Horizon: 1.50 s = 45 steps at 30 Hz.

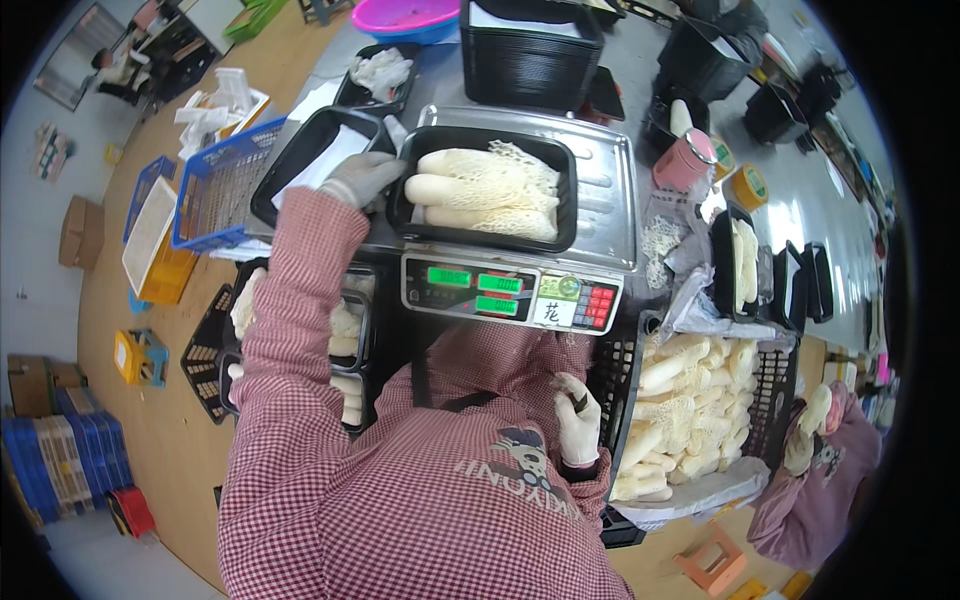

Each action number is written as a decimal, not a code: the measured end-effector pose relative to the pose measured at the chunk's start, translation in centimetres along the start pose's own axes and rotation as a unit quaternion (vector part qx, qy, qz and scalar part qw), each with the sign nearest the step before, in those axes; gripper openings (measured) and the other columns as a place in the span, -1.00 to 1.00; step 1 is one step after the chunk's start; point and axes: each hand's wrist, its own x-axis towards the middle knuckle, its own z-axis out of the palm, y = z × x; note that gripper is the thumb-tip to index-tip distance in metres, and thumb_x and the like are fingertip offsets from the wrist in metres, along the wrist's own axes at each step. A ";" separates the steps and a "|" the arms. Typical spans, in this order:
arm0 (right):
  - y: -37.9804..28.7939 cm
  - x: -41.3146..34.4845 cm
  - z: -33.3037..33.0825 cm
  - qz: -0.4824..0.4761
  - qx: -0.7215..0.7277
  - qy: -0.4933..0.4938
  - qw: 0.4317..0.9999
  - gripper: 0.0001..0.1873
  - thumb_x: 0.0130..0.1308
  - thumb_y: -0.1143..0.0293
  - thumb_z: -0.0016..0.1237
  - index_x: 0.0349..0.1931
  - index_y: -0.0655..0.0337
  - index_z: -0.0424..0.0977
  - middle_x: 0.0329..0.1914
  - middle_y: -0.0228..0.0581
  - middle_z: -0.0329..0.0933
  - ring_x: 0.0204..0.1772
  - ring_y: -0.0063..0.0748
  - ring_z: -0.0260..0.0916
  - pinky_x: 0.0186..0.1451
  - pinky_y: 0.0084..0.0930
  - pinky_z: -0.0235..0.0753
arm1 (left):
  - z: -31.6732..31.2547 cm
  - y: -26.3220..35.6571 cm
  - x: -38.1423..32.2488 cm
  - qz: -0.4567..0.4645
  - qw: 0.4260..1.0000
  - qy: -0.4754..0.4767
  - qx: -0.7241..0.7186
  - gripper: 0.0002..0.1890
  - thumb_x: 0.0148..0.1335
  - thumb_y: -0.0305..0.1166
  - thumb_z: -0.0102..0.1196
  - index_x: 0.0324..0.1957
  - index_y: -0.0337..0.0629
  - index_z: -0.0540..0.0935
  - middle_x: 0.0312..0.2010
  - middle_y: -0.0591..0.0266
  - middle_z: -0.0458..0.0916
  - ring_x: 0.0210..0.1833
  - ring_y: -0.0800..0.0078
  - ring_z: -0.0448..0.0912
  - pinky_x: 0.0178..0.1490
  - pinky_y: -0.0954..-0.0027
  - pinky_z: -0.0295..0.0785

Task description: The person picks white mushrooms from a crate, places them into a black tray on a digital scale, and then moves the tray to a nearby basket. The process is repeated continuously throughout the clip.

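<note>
A black plastic tray (481,244) holding several pale bamboo fungus pieces (487,191) with lacy net skirts rests on the steel platform of a digital scale (512,291). My left hand (361,178), in a whitish glove, lies at the left end of this tray, over the near right rim of a black tray (289,161) lined with white paper; its fingertips reach the gap between the two, and its grip is unclear. Low beside my lap, my right hand (577,420) is gloved in white with curled fingers around a small dark thing that I cannot identify.
A black crate (626,397) full of bamboo fungus stands at the right. Stacked black trays (529,60) rise behind the scale. A blue basket (225,184) is at the left, and filled trays (352,337) sit below the table edge. A co-worker (817,480) is at the far right.
</note>
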 end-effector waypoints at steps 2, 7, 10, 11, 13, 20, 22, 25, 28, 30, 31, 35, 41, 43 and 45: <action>0.0 -0.1 0.1 0.011 -0.002 -0.012 1.000 -0.73 0.16 0.64 -0.18 -0.10 0.39 0.42 -0.21 -0.31 0.48 -0.16 -0.62 0.34 -0.07 -0.73 0.31 | 0.8 -0.8 2.0 0.014 1.000 0.015 0.008 -0.61 0.07 -0.10 -0.01 -0.19 -0.20 0.58 -0.49 0.17 0.57 -0.50 0.44 0.51 -0.41 0.45 0.38; -0.4 0.4 0.5 0.026 -0.008 -0.040 0.999 -0.76 0.19 0.64 -0.19 -0.13 0.40 0.42 -0.23 -0.33 0.47 -0.16 -0.61 0.35 -0.06 -0.71 0.31 | -0.1 1.1 -0.3 0.089 0.995 0.023 0.034 -0.64 -0.04 -0.18 0.04 -0.33 -0.32 0.54 -0.60 0.11 0.52 -0.68 0.35 0.49 -0.61 0.37 0.40; -0.8 0.7 1.1 0.006 -0.032 -0.052 0.998 -0.76 0.19 0.65 -0.22 -0.14 0.40 0.42 -0.25 -0.33 0.47 -0.17 -0.61 0.35 -0.07 -0.71 0.31 | -2.5 -2.8 -1.6 0.075 0.991 0.113 -0.022 -0.62 -0.03 -0.21 0.04 -0.27 -0.35 0.55 -0.47 0.02 0.56 -0.46 0.31 0.54 -0.38 0.36 0.43; -1.1 0.7 1.3 0.020 -0.030 -0.050 0.998 -0.77 0.20 0.64 -0.23 -0.14 0.40 0.42 -0.24 -0.32 0.47 -0.17 -0.60 0.35 -0.06 -0.71 0.31 | -3.7 -4.1 -3.1 0.084 0.981 0.145 -0.097 -0.57 -0.05 -0.18 0.03 -0.24 -0.37 0.56 -0.37 -0.08 0.59 -0.30 0.23 0.57 -0.18 0.31 0.44; -0.3 1.1 0.9 0.058 -0.007 -0.053 0.997 -0.77 0.21 0.63 -0.24 -0.14 0.40 0.42 -0.25 -0.32 0.46 -0.17 -0.59 0.34 -0.07 -0.70 0.31 | -6.9 -8.1 -6.7 0.085 0.957 0.198 -0.192 -0.64 -0.03 -0.27 0.06 -0.24 -0.36 0.56 -0.43 0.09 0.58 -0.37 0.37 0.56 -0.28 0.44 0.45; -0.1 2.4 1.7 0.075 -0.011 -0.073 0.994 -0.79 0.26 0.55 -0.23 -0.11 0.34 0.39 -0.32 -0.35 0.47 -0.71 -0.82 0.04 -0.69 -0.82 -0.01 | -11.2 -22.1 -24.9 -0.088 0.860 0.415 -0.283 -0.74 0.03 -0.43 0.05 -0.21 -0.36 0.50 -0.37 0.19 0.56 -0.35 0.47 0.53 -0.25 0.47 0.47; -0.2 3.1 2.0 0.077 -0.031 -0.091 0.992 -0.78 0.25 0.56 -0.24 -0.12 0.34 0.39 -0.32 -0.33 0.48 -0.72 -0.82 0.03 -0.70 -0.82 -0.02 | -9.5 -25.5 -28.9 -0.110 0.832 0.457 -0.294 -0.78 0.01 -0.40 0.01 -0.31 -0.33 0.53 -0.47 0.23 0.55 -0.44 0.50 0.51 -0.32 0.48 0.45; -0.8 3.4 2.7 0.088 -0.035 -0.105 0.990 -0.78 0.25 0.55 -0.24 -0.12 0.34 0.39 -0.33 -0.33 0.48 -0.73 -0.82 0.02 -0.70 -0.81 -0.03 | -6.8 -32.9 -34.8 -0.292 0.818 0.451 -0.205 -0.80 0.04 -0.37 0.04 -0.28 -0.23 0.54 -0.56 0.30 0.54 -0.69 0.55 0.42 -0.68 0.54 0.31; -1.2 3.9 3.2 0.107 -0.047 -0.110 0.987 -0.78 0.25 0.54 -0.23 -0.11 0.34 0.39 -0.33 -0.33 0.48 -0.72 -0.81 0.03 -0.70 -0.82 -0.02 | -0.6 -32.4 -36.8 -0.272 0.768 0.439 -0.378 -0.77 -0.06 -0.53 0.07 -0.27 -0.35 0.55 -0.38 0.10 0.60 -0.34 0.32 0.59 -0.30 0.30 0.53; -1.3 4.0 3.3 0.115 -0.053 -0.121 0.985 -0.77 0.25 0.54 -0.22 -0.10 0.34 0.38 -0.33 -0.31 0.48 -0.71 -0.81 0.03 -0.69 -0.82 -0.01 | 2.3 -32.8 -37.8 -0.389 0.771 0.305 -0.402 -0.75 -0.16 -0.55 0.13 -0.32 -0.34 0.55 -0.44 0.10 0.61 -0.47 0.30 0.58 -0.40 0.33 0.53; -1.3 4.3 3.5 0.117 -0.059 -0.131 0.983 -0.77 0.25 0.54 -0.22 -0.10 0.34 0.38 -0.33 -0.31 0.48 -0.71 -0.81 0.04 -0.69 -0.82 -0.01 | 3.7 -26.1 -36.3 -0.286 0.725 0.342 -0.525 -0.73 -0.20 -0.52 0.17 -0.34 -0.33 0.56 -0.50 0.14 0.60 -0.59 0.37 0.55 -0.55 0.40 0.48; -1.6 4.4 3.4 0.126 -0.062 -0.145 0.979 -0.76 0.25 0.53 -0.21 -0.07 0.35 0.37 -0.32 -0.29 0.48 -0.69 -0.81 0.05 -0.67 -0.82 0.00 | 9.9 -33.8 -38.9 -0.455 0.752 0.240 -0.412 -0.62 -0.16 -0.44 0.17 -0.22 -0.38 0.51 -0.61 0.14 0.55 -0.71 0.42 0.46 -0.67 0.46 0.35; -1.2 4.2 2.8 0.128 -0.044 -0.137 0.981 -0.76 0.25 0.53 -0.20 -0.07 0.35 0.37 -0.31 -0.30 0.48 -0.69 -0.82 0.03 -0.65 -0.84 0.00 | 13.2 -33.5 -38.3 -0.475 0.694 0.184 -0.509 -0.74 -0.02 -0.45 0.17 -0.23 -0.20 0.51 -0.56 0.27 0.54 -0.62 0.48 0.48 -0.52 0.41 0.47; -1.1 4.0 2.6 0.131 -0.041 -0.142 0.980 -0.76 0.25 0.53 -0.20 -0.08 0.35 0.38 -0.30 -0.31 0.48 -0.67 -0.83 0.04 -0.62 -0.86 0.01 | 13.4 -32.2 -37.5 -0.484 0.671 0.203 -0.523 -0.76 -0.04 -0.45 0.16 -0.25 -0.18 0.53 -0.54 0.33 0.54 -0.58 0.49 0.48 -0.45 0.44 0.45; -1.1 3.9 2.5 0.131 -0.039 -0.141 0.980 -0.77 0.25 0.54 -0.20 -0.09 0.35 0.38 -0.29 -0.33 0.47 -0.65 -0.84 0.04 -0.61 -0.87 0.00 | 14.2 -33.0 -37.7 -0.458 0.651 0.209 -0.569 -0.76 -0.01 -0.46 0.15 -0.23 -0.15 0.52 -0.50 0.34 0.55 -0.55 0.49 0.47 -0.37 0.40 0.46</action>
